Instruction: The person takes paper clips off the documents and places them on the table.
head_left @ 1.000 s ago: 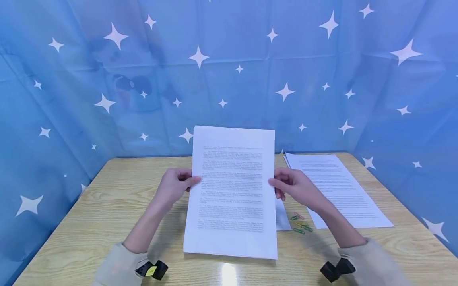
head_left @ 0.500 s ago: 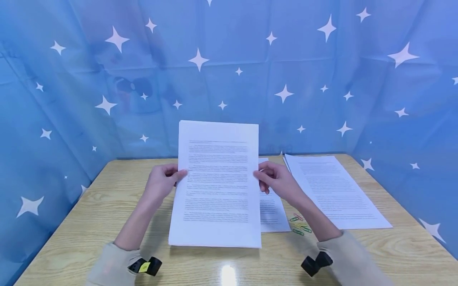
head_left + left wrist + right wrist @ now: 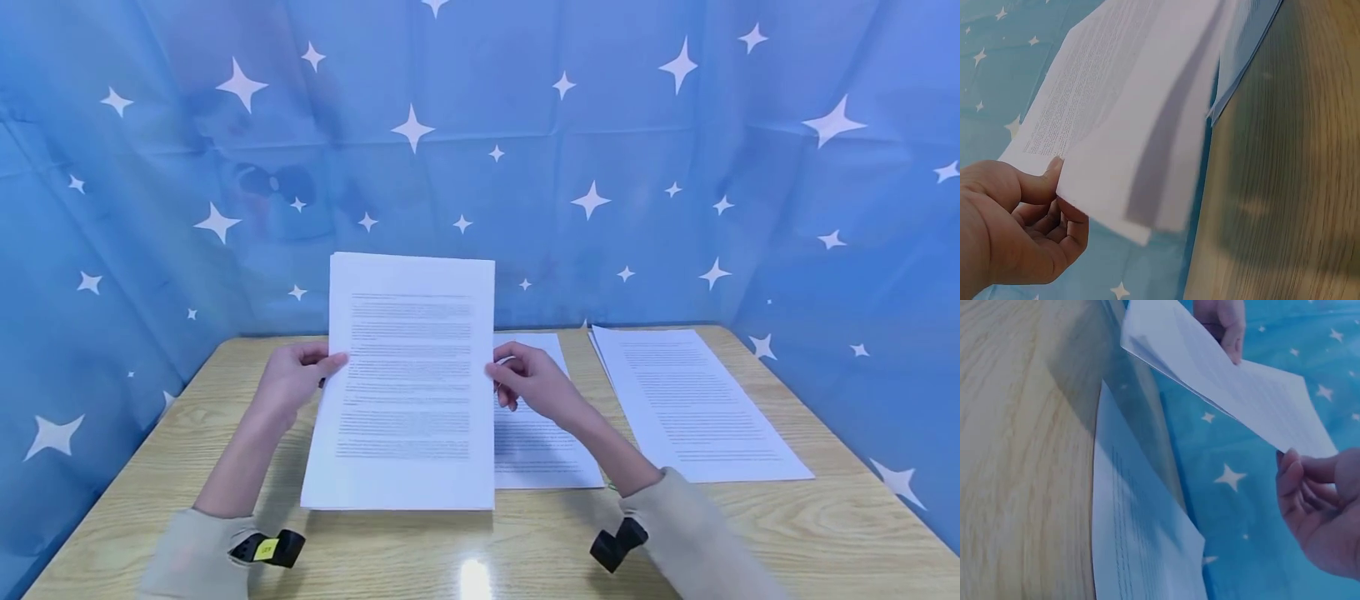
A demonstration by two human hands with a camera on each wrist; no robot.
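Observation:
A small stack of printed paper sheets is held up over the table, its text side facing me. My left hand pinches the left edge, thumb on the front and fingers behind. The opposite edge is pinched by my right hand. In the left wrist view, the lower ends of the sheets spread slightly apart beside the left hand. From the right wrist, the stack is seen nearly edge-on, between the right hand and the left one across from it.
Another printed sheet lies on the wooden table, partly covered by the held stack. To its right lies a further pile of printed sheets. A bit of green paper clip shows beside the right forearm. A blue starry curtain hangs behind.
Both hands have carried the stack to the left and slightly up, uncovering more of the sheet on the table. My right forearm now hides most of the paper clips.

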